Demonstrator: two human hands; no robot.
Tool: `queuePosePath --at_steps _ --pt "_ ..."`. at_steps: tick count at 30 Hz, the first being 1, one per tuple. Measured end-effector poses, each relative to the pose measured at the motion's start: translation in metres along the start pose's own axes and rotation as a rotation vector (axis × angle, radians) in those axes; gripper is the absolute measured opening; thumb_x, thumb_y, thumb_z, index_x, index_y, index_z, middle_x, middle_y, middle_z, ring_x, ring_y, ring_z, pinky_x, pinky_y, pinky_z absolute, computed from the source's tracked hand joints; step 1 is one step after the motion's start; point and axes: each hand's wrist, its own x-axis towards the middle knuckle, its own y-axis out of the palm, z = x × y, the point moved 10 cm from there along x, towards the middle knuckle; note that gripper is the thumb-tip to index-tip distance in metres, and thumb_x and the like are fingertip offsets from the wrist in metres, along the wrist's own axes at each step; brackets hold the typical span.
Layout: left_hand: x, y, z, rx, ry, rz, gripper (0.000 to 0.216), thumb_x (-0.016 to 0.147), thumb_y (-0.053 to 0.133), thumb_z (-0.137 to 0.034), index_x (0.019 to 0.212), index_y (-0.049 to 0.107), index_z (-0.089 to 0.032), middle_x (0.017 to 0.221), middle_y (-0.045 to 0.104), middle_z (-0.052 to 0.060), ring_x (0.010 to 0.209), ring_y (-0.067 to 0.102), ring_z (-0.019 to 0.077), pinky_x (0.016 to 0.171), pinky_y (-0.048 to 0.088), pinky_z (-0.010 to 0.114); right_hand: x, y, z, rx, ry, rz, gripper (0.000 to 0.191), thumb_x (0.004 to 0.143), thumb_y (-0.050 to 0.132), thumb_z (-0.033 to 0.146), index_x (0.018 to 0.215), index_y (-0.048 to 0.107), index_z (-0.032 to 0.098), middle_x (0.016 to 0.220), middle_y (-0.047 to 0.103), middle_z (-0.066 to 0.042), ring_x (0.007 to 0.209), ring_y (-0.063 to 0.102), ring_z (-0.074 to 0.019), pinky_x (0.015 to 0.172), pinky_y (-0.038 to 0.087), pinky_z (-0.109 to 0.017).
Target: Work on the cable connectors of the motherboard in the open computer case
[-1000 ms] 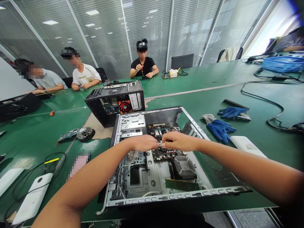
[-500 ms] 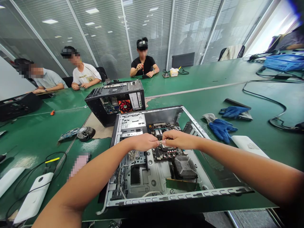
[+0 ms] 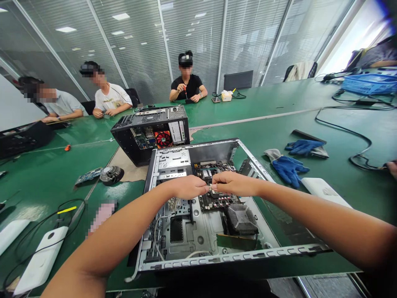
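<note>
An opened computer case [image 3: 181, 157] lies on its side in front of me, with a dark motherboard [image 3: 221, 203] inside. Over the board, my left hand [image 3: 191, 186] and my right hand [image 3: 229, 183] meet fingertip to fingertip, both closed in a pinch. Something small and pale shows between the fingertips, too small to name. Just nearer to me, a finned heatsink [image 3: 242, 218] sits in the case. A green memory module [image 3: 237, 241] lies by the near rail of the case.
A second, upright computer case [image 3: 132, 145] stands behind. Blue work gloves [image 3: 288, 167], a blue basket [image 3: 370, 82] and black cables [image 3: 344, 116] lie to the right. At left are a round fan-like part [image 3: 111, 175] and white devices [image 3: 43, 256]. Several people sit around the green table [image 3: 248, 120].
My hands stay almost in the same spot over the motherboard. A part of another person's hand has come into view at the far right edge.
</note>
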Motion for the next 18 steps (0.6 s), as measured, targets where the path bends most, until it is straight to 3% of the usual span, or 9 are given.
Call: queuePosePath --at_steps 11,18 --pt "0.0001 0.0006 -0.0001 0.013 0.034 -0.024 0.041 0.095 0.027 -0.041 0.071 0.049 -0.017 0.068 0.052 0.002 0.061 0.044 0.0133 0.057 0.032 0.027 -0.0036 -0.0036 0.0080 -0.064 0.008 -0.038 0.023 0.087 0.047 0.036 0.075 0.052 0.017 0.063 0.051 0.001 0.057 0.048 -0.0120 0.052 0.035 -0.024" --pt "-0.0008 0.0040 -0.0030 0.033 0.021 0.021 0.043 0.096 0.027 -0.041 0.074 0.055 -0.016 0.070 0.055 0.003 0.061 0.046 0.0137 0.059 0.035 0.027 -0.0029 0.0043 0.0067 -0.056 0.009 0.036 0.027 0.090 0.042 0.036 0.071 0.048 0.018 0.064 0.051 0.000 0.057 0.049 -0.0120 0.053 0.037 -0.025"
